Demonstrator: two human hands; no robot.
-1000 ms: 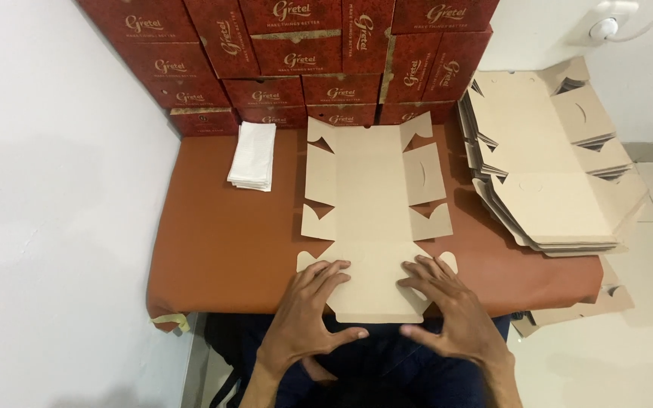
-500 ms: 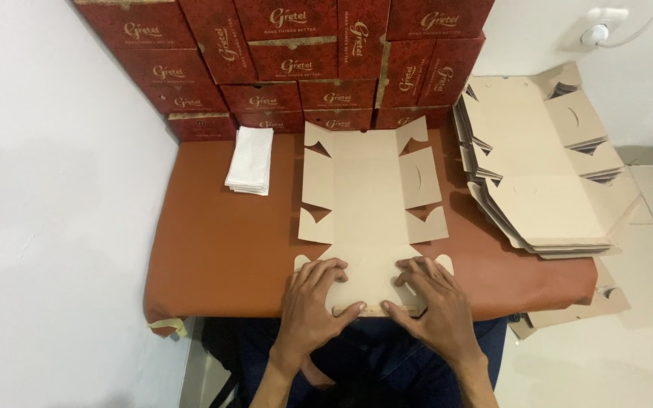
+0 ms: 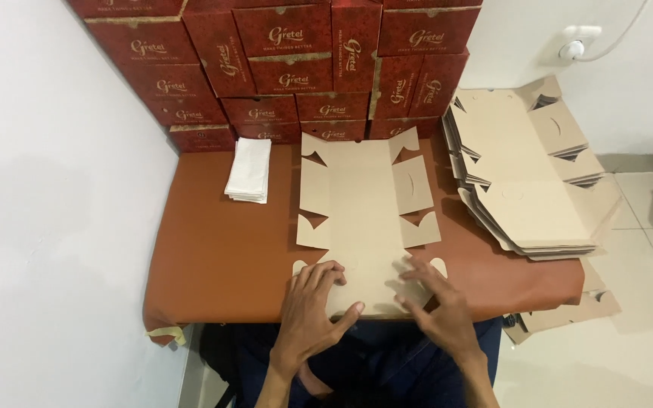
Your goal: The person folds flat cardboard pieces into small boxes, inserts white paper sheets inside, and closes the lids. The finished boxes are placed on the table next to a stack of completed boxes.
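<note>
A flat, unfolded tan cardboard box blank (image 3: 364, 204) lies lengthwise on the brown table (image 3: 221, 257). My left hand (image 3: 315, 310) rests flat on the blank's near left corner, fingers spread. My right hand (image 3: 436, 302) lies on its near right corner, fingers apart, slightly blurred. Neither hand grips anything; both press on the near flap at the table's front edge.
Red printed boxes (image 3: 296, 60) are stacked against the back wall. A folded white cloth (image 3: 249, 170) lies at the table's back left. A pile of flat tan blanks (image 3: 527, 174) sits at the right, partly overhanging. More blanks (image 3: 568, 310) lie on the tiled floor.
Both hands have slid slightly along the blank's near end; the right hand is in motion. The blank lies in the same place.
</note>
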